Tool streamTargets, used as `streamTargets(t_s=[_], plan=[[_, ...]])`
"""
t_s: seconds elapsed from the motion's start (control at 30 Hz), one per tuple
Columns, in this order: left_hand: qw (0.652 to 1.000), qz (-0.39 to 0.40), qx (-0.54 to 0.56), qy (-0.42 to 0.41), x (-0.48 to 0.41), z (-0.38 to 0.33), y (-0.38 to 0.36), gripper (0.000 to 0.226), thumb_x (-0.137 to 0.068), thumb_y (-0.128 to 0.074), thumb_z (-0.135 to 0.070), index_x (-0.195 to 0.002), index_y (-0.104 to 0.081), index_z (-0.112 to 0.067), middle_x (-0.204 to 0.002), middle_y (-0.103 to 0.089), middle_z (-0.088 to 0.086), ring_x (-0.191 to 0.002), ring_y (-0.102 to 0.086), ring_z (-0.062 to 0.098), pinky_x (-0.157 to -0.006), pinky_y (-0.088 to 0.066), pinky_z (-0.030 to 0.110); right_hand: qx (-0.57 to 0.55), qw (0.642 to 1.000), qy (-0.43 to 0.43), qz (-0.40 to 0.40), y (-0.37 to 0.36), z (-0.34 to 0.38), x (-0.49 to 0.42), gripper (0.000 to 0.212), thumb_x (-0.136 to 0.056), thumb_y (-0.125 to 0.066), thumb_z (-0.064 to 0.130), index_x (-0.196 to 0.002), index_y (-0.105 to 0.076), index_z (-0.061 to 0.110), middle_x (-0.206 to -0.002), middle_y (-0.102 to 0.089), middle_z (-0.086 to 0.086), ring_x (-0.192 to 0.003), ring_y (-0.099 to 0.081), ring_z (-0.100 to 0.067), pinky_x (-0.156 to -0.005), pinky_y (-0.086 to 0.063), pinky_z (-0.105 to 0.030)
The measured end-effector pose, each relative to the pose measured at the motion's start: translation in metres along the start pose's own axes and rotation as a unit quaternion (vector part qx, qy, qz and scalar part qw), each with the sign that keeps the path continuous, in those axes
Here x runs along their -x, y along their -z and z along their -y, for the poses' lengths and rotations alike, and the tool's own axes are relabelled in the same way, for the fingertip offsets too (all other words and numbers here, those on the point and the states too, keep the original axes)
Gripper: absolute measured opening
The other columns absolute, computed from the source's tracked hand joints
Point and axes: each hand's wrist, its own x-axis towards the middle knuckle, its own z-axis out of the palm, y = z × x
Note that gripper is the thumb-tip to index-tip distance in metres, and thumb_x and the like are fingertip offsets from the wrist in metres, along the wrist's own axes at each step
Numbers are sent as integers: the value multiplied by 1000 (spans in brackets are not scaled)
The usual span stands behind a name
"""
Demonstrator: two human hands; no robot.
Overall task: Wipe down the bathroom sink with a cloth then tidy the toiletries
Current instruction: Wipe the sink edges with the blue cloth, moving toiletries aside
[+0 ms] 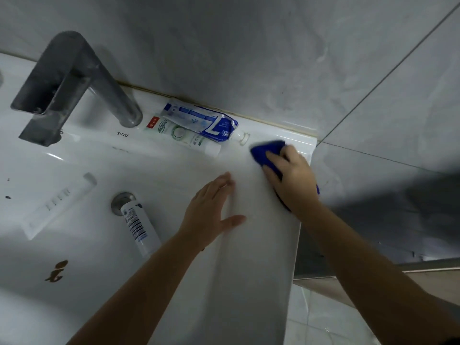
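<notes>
While the right hand (291, 180) presses a bunched blue cloth (267, 150) onto the back-right corner of the white ceramic sink (261, 245), fingers bent over the wad and gripping it, the left hand (211, 210) lies flat on the basin's right slope — fingers straight, thumb spread, holding nothing. Cloth shows past the right fingertips and again under the heel of the hand, close to the sink's outer edge.

Just left of the cloth on the rear ledge sits a small clear cap-like piece (244, 138); what it is can't be told. Next to it a blue-and-white toothpaste tube (201, 120) lies along the wall joint, partly overlapping a green-and-white tube (179, 135) in front of it. Both lie btwn the cloth and the base of the grey metal faucet (74, 78), whose angular spout reaches out over the basin. Lettering "TUTU" (122, 134) is printed on the ledge nr the faucet base.

Down in the basin, a white bottle w/ a barcode (139, 227) lies on its side, one end at the metal drain (122, 202). A white tube (57, 202) lies further left, apart from the bottle. A brown i-shaped mark (56, 271) shows on the basin's front-left — dark specks dot the far left.

Grey marbled wall tiles (249, 46) back the sink; pale floor tiles (323, 319) show lower right.
</notes>
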Motion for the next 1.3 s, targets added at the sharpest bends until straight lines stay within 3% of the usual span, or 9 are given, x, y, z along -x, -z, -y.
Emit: streamTargets(t_s=[0.1, 0.27, 0.4, 0.57, 0.8, 0.97, 1.07, 1.13, 1.3], plan=[[1000, 1, 11, 6, 0, -2, 2, 75, -76, -68, -45, -134, -42, -6, -148, -30, 7, -134, -30, 20, -108, -30, 35, -7, 1000, -5, -2, 7, -3, 30, 29, -80, -68, 12, -108, -64, 2, -92, -56, -19, -76, -55, -35, -60, -46, -35], [1000, -1, 5, 1, 0, -3, 2, 73, -74, -71, -40, -130, -46, -1, -145, -35, 11, -132, -35, 23, -106, -31, 33, 0, 988, -112, -105, 3, -11, -32, 30, -86, -59, 12, -112, -61, -2, -105, -54, -30, -86, -53, -42, -73, -45, -44], [1000, -6, 8, 3, 0, -1, 1, 74, -74, -71, -40, -132, -44, -4, -146, -33, 9, -133, -34, 22, -104, -27, 27, 12, 999, 25, -15, -5, -6, -22, 29, -84, -63, 16, -110, -64, 3, -103, -58, -24, -88, -56, -40, -71, -47, -40], [1000, -3, 15, 7, 0, -2, 2, 72, -74, -72, -39, -130, -45, -3, -145, -35, 10, -132, -35, 22, -104, -27, 28, -16, 977, -166, -129, 10, -33, 2, 33, -86, -60, 15, -117, -59, 4, -107, -52, -21, -88, -53, -35, -70, -43, -35], [1000, -8, 4, 0, -1, -1, 0, 74, -74, -70, -43, -132, -44, -5, -146, -34, 9, -133, -33, 21, -102, -26, 26, -1, 998, -31, -58, -6, -2, -41, 33, -86, -61, 14, -117, -59, 2, -112, -53, -27, -91, -53, -40, -71, -47, -42], [1000, -9, 4, 7, 0, -2, 2, 72, -75, -69, -44, -131, -45, -5, -147, -32, 7, -134, -31, 19, -104, -25, 25, -14, 976, -194, -101, 13, -25, 6, 34, -85, -62, 15, -117, -60, 4, -110, -52, -23, -90, -54, -39, -74, -45, -41], [1000, 7, -8, -2, -1, -4, 6, 74, -77, -64, -49, -133, -42, -6, -149, -28, 6, -136, -28, 19, -107, -21, 28, 6, 999, -27, -26, 11, 4, 70, 30, -78, -66, 15, -106, -66, 4, -96, -59, -21, -81, -58, -36, -65, -48, -33], [999, 24, -29, -5, -1, -3, 10, 73, -80, -59, -51, -136, -38, -9, -151, -24, 4, -137, -23, 16, -109, -18, 30, -4, 1000, 18, 23, 13, 16, 90, 31, -78, -65, 20, -106, -67, 7, -95, -60, -17, -80, -58, -33, -62, -49, -31], [997, -63, -2, 41, 30, 1, 27, 51, -83, -65, -36, -122, -54, -5, -121, -57, 14, -113, -51, 26, -93, -36, 36, 32, 994, -101, 11, 14, -8, 4, 33, -86, -61, 18, -117, -60, 5, -107, -53, -23, -96, -50, -39, -74, -44, -39]])
